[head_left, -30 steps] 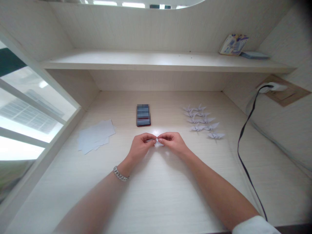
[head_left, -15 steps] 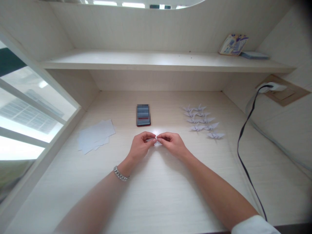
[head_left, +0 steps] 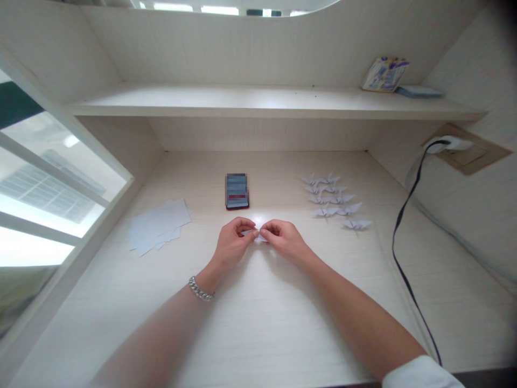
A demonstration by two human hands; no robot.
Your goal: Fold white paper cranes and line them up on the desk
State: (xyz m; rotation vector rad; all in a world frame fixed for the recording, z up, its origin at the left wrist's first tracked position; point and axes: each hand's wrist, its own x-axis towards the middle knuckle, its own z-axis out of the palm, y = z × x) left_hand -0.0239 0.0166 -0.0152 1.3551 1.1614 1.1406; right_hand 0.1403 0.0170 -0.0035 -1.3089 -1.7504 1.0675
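My left hand (head_left: 233,242) and my right hand (head_left: 284,237) meet at the middle of the pale wooden desk (head_left: 258,318). Both pinch a small folded piece of white paper (head_left: 256,234) between fingertips and thumbs; most of it is hidden by the fingers. A metal bracelet (head_left: 199,290) circles my left wrist. A loose stack of white paper sheets (head_left: 158,225) lies to the left. Several finished paper cranes (head_left: 334,202) sit in rows to the right.
A phone (head_left: 236,191) lies flat just beyond my hands. A black cable (head_left: 404,242) runs from a wall plug (head_left: 448,144) down the right side of the desk. On the shelf (head_left: 258,101) above lean a small packet (head_left: 384,73) and a flat item.
Both hands have shifted very slightly, fingers working the small paper; the pinch stays between them. Nothing else has moved.
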